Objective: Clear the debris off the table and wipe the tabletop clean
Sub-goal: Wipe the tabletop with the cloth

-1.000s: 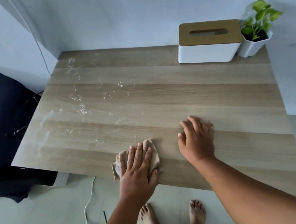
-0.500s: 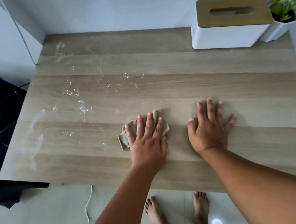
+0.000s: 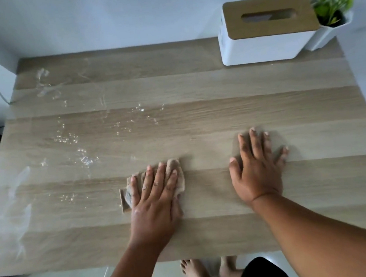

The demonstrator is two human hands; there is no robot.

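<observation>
Near the front edge of the pale striped wood-grain tabletop (image 3: 198,118), well in front of the white tissue box with the tan wooden lid (image 3: 265,30), the left hand (image 3: 154,200) presses a crumpled beige cloth (image 3: 177,179) flat against the surface, fingers straight and spread over it rather than curled round it. To the right of the cloth and apart from it, the right hand (image 3: 257,171) lies palm-down on bare wood, fingers straight and spread, holding nothing; it looks to be bracing the person. Wiping seems to be the step in hand, and it is far from done: glistening wet droplets and whitish smears (image 3: 71,138) remain, lying to the left of the tissue box and running forward down the table's left side. Next, the cloth likely needs to sweep leftward and away from the person through that patch, with steady downward pressure. A green leafy plant in a white pot (image 3: 332,25) stands just right of the tissue box.
</observation>
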